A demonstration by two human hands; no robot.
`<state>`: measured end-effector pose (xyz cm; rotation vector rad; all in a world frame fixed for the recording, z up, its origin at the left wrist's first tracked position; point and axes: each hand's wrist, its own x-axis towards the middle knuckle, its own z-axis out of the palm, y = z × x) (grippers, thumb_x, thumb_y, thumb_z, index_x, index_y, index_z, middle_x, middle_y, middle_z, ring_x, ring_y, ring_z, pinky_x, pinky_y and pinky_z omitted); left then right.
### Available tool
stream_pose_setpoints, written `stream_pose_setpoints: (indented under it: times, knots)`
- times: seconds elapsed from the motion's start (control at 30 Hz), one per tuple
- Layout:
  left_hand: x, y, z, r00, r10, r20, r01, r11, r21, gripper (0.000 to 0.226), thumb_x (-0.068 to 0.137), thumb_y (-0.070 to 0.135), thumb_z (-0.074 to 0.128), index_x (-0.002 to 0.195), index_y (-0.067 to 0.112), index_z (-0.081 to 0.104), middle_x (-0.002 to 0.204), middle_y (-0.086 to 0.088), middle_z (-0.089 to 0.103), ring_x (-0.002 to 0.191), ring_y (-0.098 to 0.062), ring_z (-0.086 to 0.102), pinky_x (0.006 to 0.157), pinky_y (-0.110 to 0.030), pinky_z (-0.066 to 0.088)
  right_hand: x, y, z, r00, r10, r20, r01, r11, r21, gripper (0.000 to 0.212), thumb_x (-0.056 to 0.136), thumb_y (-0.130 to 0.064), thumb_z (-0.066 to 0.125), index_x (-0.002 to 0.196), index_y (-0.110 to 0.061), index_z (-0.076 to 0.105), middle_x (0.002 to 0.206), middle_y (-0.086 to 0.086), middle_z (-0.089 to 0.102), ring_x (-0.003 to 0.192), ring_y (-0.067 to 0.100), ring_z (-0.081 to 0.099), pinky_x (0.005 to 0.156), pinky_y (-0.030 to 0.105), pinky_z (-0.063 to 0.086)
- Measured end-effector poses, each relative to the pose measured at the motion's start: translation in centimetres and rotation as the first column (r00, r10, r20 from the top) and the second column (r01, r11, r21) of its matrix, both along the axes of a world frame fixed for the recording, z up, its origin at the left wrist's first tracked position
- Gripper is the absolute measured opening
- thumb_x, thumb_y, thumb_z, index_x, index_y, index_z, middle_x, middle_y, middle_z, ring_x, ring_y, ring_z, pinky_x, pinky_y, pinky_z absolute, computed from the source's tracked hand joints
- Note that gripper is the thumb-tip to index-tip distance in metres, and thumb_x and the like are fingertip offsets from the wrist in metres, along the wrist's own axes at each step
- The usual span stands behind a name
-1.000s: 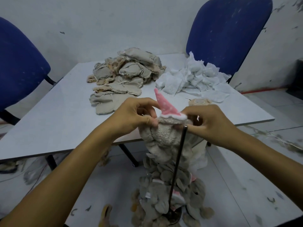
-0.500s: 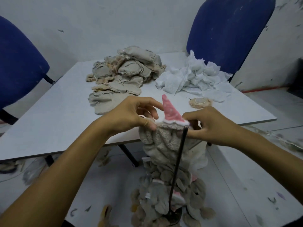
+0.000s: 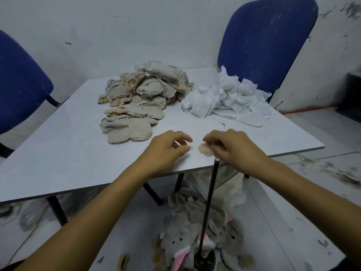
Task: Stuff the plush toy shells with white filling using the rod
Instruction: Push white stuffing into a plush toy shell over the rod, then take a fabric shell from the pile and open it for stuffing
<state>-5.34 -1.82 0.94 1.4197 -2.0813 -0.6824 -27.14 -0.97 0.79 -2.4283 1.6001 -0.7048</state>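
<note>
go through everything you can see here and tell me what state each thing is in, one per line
left hand: fingers loosely curled, holding nothing
right hand: pinches a small tan plush piece on the table
rod: upright, top free
tan shells: heaped, flat, unstuffed
white filling: loose pile
grey plush toys: piled on the floor

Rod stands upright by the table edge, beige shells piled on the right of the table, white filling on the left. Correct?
Not quite: the sides are swapped. The head view shows the beige shells piled on the left of the table and the white filling on the right. The rod does stand upright by the table edge.
</note>
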Motion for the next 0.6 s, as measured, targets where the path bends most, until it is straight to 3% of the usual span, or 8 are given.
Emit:
stream_pose_setpoints:
  times: [0.1, 0.17, 0.23, 0.3, 0.37, 0.47, 0.53, 0.6]
  knots:
    - [-2.0, 0.2, -0.8, 0.971, 0.151, 0.183, -0.146, 0.989, -0.038, 0.028, 0.097, 0.047, 0.051, 0.122, 0.04, 0.062, 0.122, 0.005, 0.054, 0.119, -0.018, 0.041, 0.094, -0.038, 0.031, 1.0, 0.4, 0.5, 0.976, -0.015, 0.215, 0.003, 0.998, 0.056, 0.018, 0.088, -0.009, 0.072, 0.104, -0.017, 0.069, 0.1, -0.004, 0.071, 0.09, 0.009, 0.067, 0.08, 0.016, 0.049]
    - [-2.9, 0.4, -1.1, 0.943, 0.202, 0.263, -0.193, 0.979, -0.06, 0.035, 0.091, 0.059, 0.053, 0.122, 0.043, 0.061, 0.123, 0.004, 0.049, 0.122, -0.019, 0.036, 0.089, -0.038, 0.025, 1.1, 0.3, 0.6, 0.967, -0.05, 0.248, 0.032, 0.997, 0.074, 0.019, 0.084, -0.009, 0.076, 0.099, -0.018, 0.067, 0.1, -0.003, 0.069, 0.089, 0.011, 0.068, 0.078, 0.017, 0.049]
    - [-3.2, 0.3, -1.1, 0.947, 0.21, 0.243, -0.201, 0.978, -0.061, 0.034, 0.087, 0.06, 0.059, 0.116, 0.043, 0.063, 0.116, 0.006, 0.048, 0.12, -0.019, 0.038, 0.087, -0.038, 0.024, 1.2, 0.1, 0.6, 0.963, -0.077, 0.258, 0.056, 0.995, 0.087, 0.021, 0.082, -0.01, 0.077, 0.098, -0.018, 0.066, 0.1, -0.001, 0.069, 0.091, 0.013, 0.068, 0.08, 0.021, 0.05]
    - [-3.3, 0.1, -1.1, 0.964, 0.197, 0.177, -0.19, 0.98, -0.052, 0.024, 0.085, 0.055, 0.064, 0.106, 0.043, 0.064, 0.107, 0.01, 0.05, 0.116, -0.018, 0.045, 0.086, -0.038, 0.027, 1.4, -0.1, 0.4, 0.972, -0.077, 0.224, 0.058, 0.994, 0.09, 0.027, 0.083, -0.013, 0.077, 0.108, -0.018, 0.069, 0.104, -0.001, 0.068, 0.093, 0.013, 0.066, 0.083, 0.02, 0.047]
    - [-3.4, 0.2, -1.0, 0.985, 0.158, 0.067, -0.155, 0.987, -0.038, 0.018, 0.082, 0.055, 0.064, 0.094, 0.041, 0.062, 0.098, 0.016, 0.058, 0.103, -0.013, 0.056, 0.086, -0.04, 0.036, 1.2, -0.6, 0.2, 0.985, -0.067, 0.162, 0.051, 0.994, 0.102, 0.032, 0.085, -0.02, 0.077, 0.117, -0.02, 0.07, 0.105, -0.004, 0.065, 0.092, 0.008, 0.062, 0.077, 0.009, 0.04]
    - [-3.3, 0.2, -0.8, 0.986, 0.093, -0.138, -0.097, 0.995, -0.019, 0.007, 0.083, 0.039, 0.071, 0.084, 0.036, 0.065, 0.081, 0.013, 0.065, 0.077, -0.005, 0.06, 0.075, -0.031, 0.044, 0.9, -0.9, 0.3, 0.987, -0.017, 0.159, 0.001, 0.995, 0.102, 0.024, 0.086, -0.028, 0.075, 0.11, -0.027, 0.073, 0.102, -0.007, 0.063, 0.085, 0.005, 0.057, 0.071, 0.003, 0.036]
    - [-2.8, 0.0, -0.4, 0.949, 0.072, -0.308, -0.055, 0.996, 0.063, 0.014, 0.088, 0.018, 0.072, 0.081, 0.029, 0.067, 0.078, 0.003, 0.066, 0.071, -0.009, 0.058, 0.07, -0.031, 0.046, 0.7, -0.9, 0.4, 0.948, 0.008, 0.317, -0.059, 0.987, 0.151, 0.012, 0.084, -0.029, 0.078, 0.096, -0.029, 0.072, 0.094, -0.004, 0.068, 0.079, 0.013, 0.063, 0.069, 0.01, 0.044]
    - [-2.2, -0.5, 0.1, 0.842, 0.095, -0.531, 0.009, 0.982, 0.189, 0.017, 0.092, 0.007, 0.066, 0.079, 0.018, 0.068, 0.074, -0.005, 0.062, 0.065, -0.014, 0.055, 0.064, -0.034, 0.045, 0.3, -0.7, 0.7, 0.835, 0.034, 0.549, -0.224, 0.933, 0.283, 0.018, 0.081, -0.028, 0.081, 0.094, -0.02, 0.072, 0.082, 0.002, 0.07, 0.067, 0.022, 0.061, 0.058, 0.025, 0.049]
